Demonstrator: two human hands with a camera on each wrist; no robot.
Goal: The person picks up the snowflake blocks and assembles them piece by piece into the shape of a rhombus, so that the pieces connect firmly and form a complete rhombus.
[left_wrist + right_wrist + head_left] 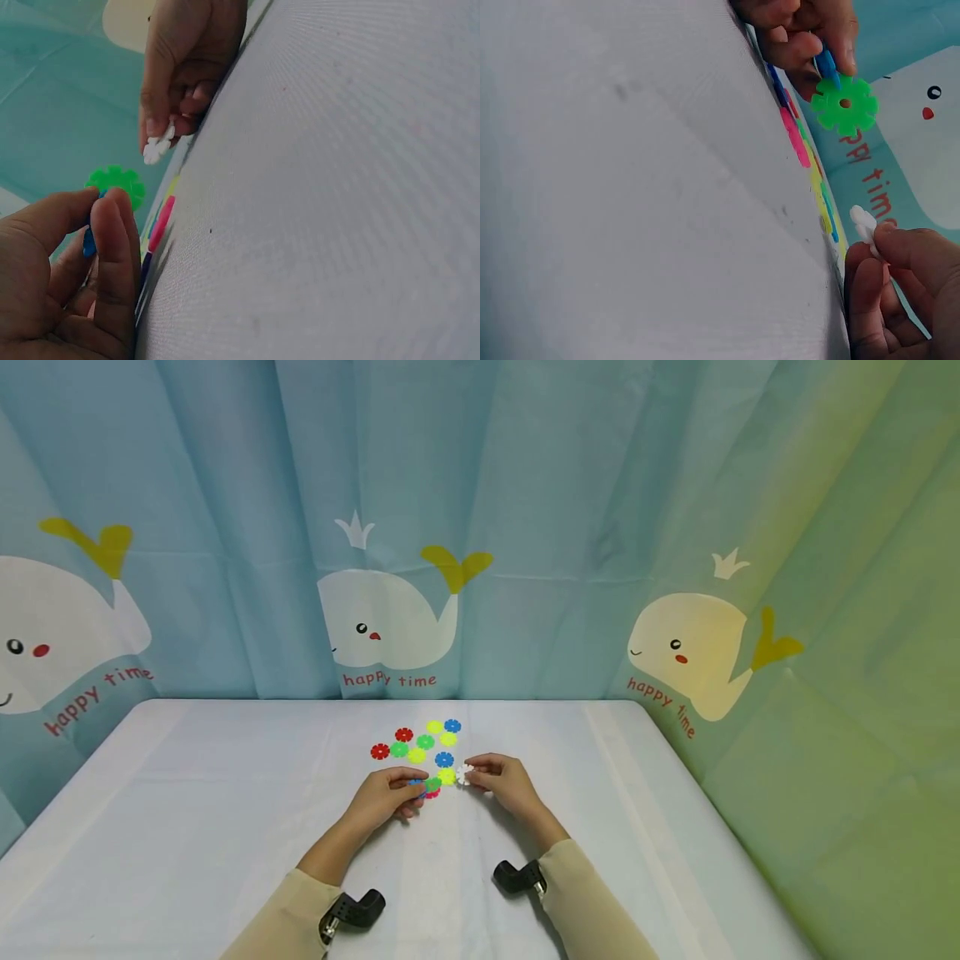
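Between thumb and fingers, my left hand (384, 795) pinches a blue notched plastic disc (826, 66). A green notched disc (861, 114) is attached to it, standing at an angle to the blue one. My right hand (506, 781) holds a white notched disc (157, 148) by its edge, a short way from the green disc and apart from it. On the table beneath the left hand lies a pink disc (795, 137), partly covered in the head view. A yellow disc (447, 777) lies on the table between the hands.
Beyond the hands, loose discs lie in a cluster on the white table (187, 818): red (380, 752), green (426, 742), yellow (417, 756) and blue (444, 760). A whale-print curtain (555, 527) hangs behind the table and along its right side.
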